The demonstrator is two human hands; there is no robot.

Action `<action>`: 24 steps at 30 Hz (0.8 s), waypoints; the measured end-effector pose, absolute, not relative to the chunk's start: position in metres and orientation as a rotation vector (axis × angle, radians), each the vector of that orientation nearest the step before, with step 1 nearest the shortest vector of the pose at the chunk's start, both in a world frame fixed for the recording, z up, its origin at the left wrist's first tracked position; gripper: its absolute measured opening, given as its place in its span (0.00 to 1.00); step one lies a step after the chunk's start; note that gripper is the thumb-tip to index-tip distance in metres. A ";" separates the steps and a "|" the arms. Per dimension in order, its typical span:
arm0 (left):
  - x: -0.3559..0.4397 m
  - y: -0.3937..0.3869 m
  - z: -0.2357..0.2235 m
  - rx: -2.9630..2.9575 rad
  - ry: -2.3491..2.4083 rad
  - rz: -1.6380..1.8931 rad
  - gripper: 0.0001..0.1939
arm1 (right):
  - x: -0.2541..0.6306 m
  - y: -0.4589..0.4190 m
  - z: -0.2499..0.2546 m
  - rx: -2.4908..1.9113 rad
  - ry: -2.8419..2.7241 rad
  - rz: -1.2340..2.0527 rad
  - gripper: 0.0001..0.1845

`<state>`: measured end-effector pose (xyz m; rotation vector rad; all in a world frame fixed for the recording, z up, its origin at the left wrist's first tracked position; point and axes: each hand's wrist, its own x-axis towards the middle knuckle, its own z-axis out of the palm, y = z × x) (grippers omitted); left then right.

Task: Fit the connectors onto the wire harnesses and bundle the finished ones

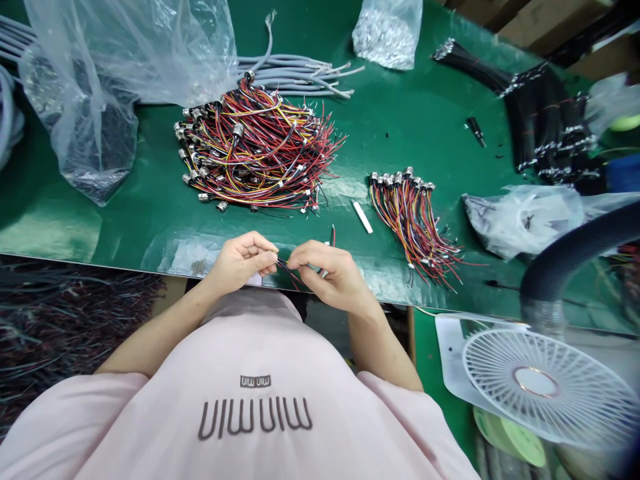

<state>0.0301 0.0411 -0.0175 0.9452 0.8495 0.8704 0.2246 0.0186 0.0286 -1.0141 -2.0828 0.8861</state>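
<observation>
At the table's front edge, close to my body, my left hand [245, 262] pinches one end of a few thin wires [287, 266]. What sits at that end is hidden by the fingers. My right hand [334, 273] is closed on the same dark and red wires a short way to the right, with loose ends poking up behind its knuckles. Beyond both hands lies a large heap of wire harnesses [265, 150], red, black, yellow and white, with round metal connectors. A smaller bundle of harnesses [415, 223] rests to the right, beside a white stick [363, 217].
Clear plastic bags [95, 133] and grey cables [295, 75] lie at the back left. Black cable bundles [543, 123] and another bag [525, 217] are at right. A black hose [580, 247] and a white fan [545, 387] stand near my right side.
</observation>
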 end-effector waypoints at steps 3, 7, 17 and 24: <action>0.031 0.042 -0.018 0.921 0.854 0.894 0.17 | 0.222 0.015 0.027 -1.057 -2.059 0.828 0.07; 0.032 0.042 -0.018 0.924 0.866 0.898 0.19 | 0.214 0.012 0.023 -1.167 -2.028 0.697 0.06; 0.035 0.041 -0.019 1.061 0.895 0.897 0.19 | 0.202 0.014 0.019 -1.230 -1.992 0.651 0.08; 0.031 0.041 -0.021 1.001 0.826 0.861 0.18 | 0.214 0.021 0.020 -1.199 -1.829 0.988 0.06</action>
